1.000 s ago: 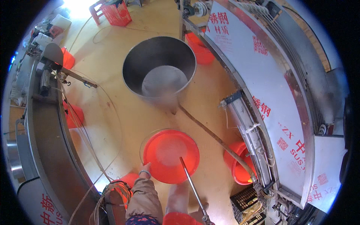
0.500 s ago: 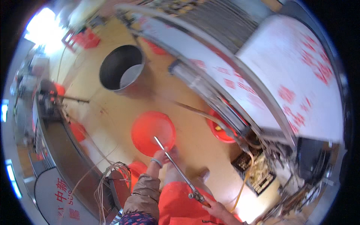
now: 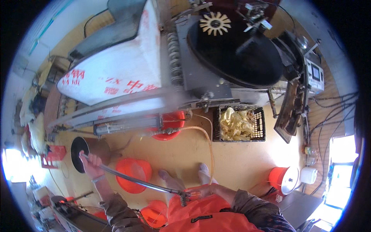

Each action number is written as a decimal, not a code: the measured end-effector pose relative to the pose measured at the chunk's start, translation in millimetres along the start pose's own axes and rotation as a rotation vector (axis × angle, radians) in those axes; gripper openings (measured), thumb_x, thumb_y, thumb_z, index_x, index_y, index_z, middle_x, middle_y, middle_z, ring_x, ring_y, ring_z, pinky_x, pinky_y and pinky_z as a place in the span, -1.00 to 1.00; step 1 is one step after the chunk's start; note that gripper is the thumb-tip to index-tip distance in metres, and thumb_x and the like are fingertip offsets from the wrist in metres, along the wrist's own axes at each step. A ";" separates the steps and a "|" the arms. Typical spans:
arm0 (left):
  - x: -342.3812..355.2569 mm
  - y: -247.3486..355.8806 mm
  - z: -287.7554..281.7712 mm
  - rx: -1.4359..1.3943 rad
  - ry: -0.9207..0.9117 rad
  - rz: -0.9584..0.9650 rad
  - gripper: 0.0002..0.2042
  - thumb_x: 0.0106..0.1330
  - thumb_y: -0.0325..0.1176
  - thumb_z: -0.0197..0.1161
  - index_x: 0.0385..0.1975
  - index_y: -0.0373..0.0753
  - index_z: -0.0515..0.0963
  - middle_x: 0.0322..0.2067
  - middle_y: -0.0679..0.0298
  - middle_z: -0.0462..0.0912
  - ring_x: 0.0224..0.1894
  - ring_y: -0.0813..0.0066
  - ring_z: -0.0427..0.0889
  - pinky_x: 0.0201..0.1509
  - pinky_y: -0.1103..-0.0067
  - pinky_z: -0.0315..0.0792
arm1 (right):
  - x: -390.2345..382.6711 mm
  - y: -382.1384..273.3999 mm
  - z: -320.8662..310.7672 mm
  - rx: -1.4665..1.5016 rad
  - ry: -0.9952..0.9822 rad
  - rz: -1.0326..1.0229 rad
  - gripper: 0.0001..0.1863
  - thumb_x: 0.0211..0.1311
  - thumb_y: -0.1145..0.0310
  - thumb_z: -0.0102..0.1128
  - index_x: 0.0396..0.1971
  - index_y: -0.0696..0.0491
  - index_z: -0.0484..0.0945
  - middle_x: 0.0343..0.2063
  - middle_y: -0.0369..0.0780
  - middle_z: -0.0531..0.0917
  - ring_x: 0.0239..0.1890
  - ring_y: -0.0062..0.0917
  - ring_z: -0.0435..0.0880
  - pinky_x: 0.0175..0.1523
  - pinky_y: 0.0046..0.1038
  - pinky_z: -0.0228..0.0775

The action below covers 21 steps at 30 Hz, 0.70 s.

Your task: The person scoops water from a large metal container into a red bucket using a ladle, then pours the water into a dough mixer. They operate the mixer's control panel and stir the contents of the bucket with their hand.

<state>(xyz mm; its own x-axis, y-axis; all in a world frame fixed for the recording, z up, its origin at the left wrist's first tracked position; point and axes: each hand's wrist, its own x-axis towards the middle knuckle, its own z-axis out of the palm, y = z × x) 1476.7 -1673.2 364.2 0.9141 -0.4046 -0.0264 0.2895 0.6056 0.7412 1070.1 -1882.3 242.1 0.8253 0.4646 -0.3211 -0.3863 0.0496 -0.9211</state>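
Note:
A long, thin metal tube (image 3: 133,180) slants across in front of me, with a valve fitting at its right end. Near its far left tip, my left hand (image 3: 92,164) is closed around it. My right hand (image 3: 206,190) grips the end by the valve, close to my red apron (image 3: 208,214). An orange hose (image 3: 211,154) hangs from the machine and runs down toward my right hand; its joint with the tube cannot be made out. Below the tube stands a red bucket (image 3: 133,174), partly covered by it.
A machine with a round black plate (image 3: 239,58) fills the far side. Beneath it sit a black crate (image 3: 239,137) of crumpled pale sheets and a red basin (image 3: 170,125). A large metal pot (image 3: 94,149) stands left, a lidded red bucket (image 3: 280,178) right.
My view has swung to the right, bringing the round plate and control panel into sight. The tube now lies flatter and points left; both hands still hold it.

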 end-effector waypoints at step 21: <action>0.3 -164.1 158.4 0.287 -0.797 -0.541 -0.78 0.28 -0.39 0.02 -0.10 -0.25 0.42 -0.01 0.15 0.42 -0.06 0.32 0.50 -0.10 0.46 0.41 | 97.9 -35.8 -95.4 0.894 1.165 -0.198 -0.72 0.20 0.14 0.07 -0.49 0.06 0.44 -0.79 -0.47 0.25 -0.74 -0.77 0.18 -0.58 -0.64 0.09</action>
<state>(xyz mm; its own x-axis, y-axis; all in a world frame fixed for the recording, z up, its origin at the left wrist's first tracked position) 1384.4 -1881.2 348.8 0.1930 -0.9808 -0.0288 0.4347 0.0591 0.8986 1204.0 -1922.9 222.7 0.5844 -0.5472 -0.5991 0.0068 0.7416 -0.6708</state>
